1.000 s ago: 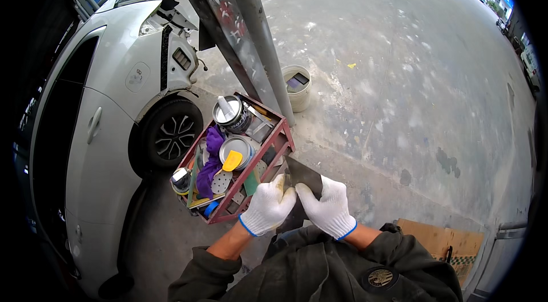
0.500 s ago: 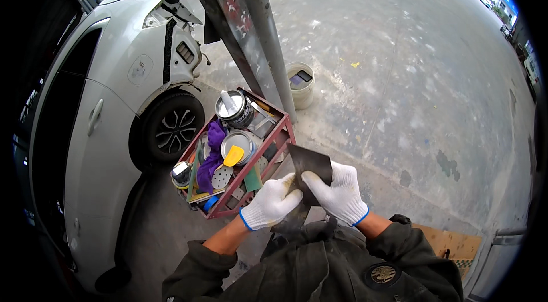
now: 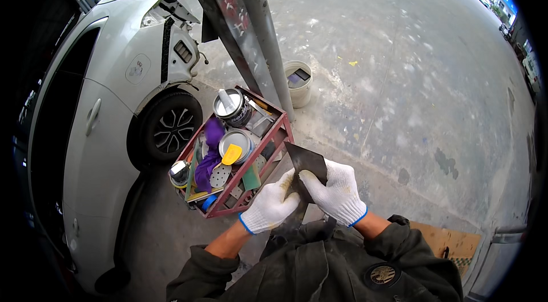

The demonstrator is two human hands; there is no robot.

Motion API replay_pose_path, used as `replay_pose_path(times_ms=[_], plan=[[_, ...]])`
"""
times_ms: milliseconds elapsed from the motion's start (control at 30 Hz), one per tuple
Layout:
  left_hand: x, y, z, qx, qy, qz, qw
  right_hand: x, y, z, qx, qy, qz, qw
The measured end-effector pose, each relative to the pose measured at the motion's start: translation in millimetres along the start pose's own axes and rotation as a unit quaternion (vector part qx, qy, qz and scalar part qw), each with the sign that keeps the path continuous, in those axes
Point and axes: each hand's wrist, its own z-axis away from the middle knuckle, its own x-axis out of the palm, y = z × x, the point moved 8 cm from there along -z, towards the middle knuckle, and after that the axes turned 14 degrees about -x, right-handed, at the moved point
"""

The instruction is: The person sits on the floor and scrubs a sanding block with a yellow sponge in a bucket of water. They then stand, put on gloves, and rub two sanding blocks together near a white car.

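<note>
A dark grey sheet, which looks like sandpaper (image 3: 309, 165), is held in front of my body. My right hand (image 3: 338, 195), in a white knit glove with a blue cuff, is closed on it with the thumb lying across its face. Beside it my left hand (image 3: 270, 206), gloved the same way, pinches the sheet along its left side, thumb toward the other thumb. The sheet's upper corner sticks out above both hands. Part of it hangs below them, and the fingers behind it are hidden.
Left of my hands is a red metal cart (image 3: 283, 127) with cans, a purple cloth (image 3: 208, 166), a yellow spreader (image 3: 232, 154) and sanding pads. A white car (image 3: 114, 74) without its rear bumper stands farther left. A steel post (image 3: 265, 45) and a bucket (image 3: 301, 94) are beyond the cart.
Both hands stay on the sheet, which has tilted slightly. The whole view has shifted a little; nothing was let go or picked up.
</note>
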Motion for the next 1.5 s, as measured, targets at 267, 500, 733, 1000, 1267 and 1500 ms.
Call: replay_pose_path(times_ms=[267,500,733,1000,1267,1500], plan=[[-1.6,1.3,6.9,-0.007,0.015,0.027,1.000,3.3,-2.9,5.1,0.037,0.038,-0.058,0.997],[-4.6,1.8,7.0,0.002,0.037,0.027,0.999,3.4,-5.2,2.4,0.017,0.073,-0.057,0.996],[-5.6,0.5,5.1,-0.003,0.031,0.001,1.000,8.9,-1.8,0.4,0.032,0.007,-0.033,0.999],[-7.1,0.7,5.3,0.014,0.018,0.018,1.000,3.3,-9.7,-8.0,0.033,0.016,-0.030,0.999],[8.1,-18.8,12.5,-0.026,0.008,0.007,1.000,16.2,2.5,6.4,0.045,-0.058,-0.022,0.997],[22.6,-31.2,21.1,-0.071,-0.001,0.023,0.997,23.4,15.2,21.3,0.078,-0.079,-0.024,0.994]])
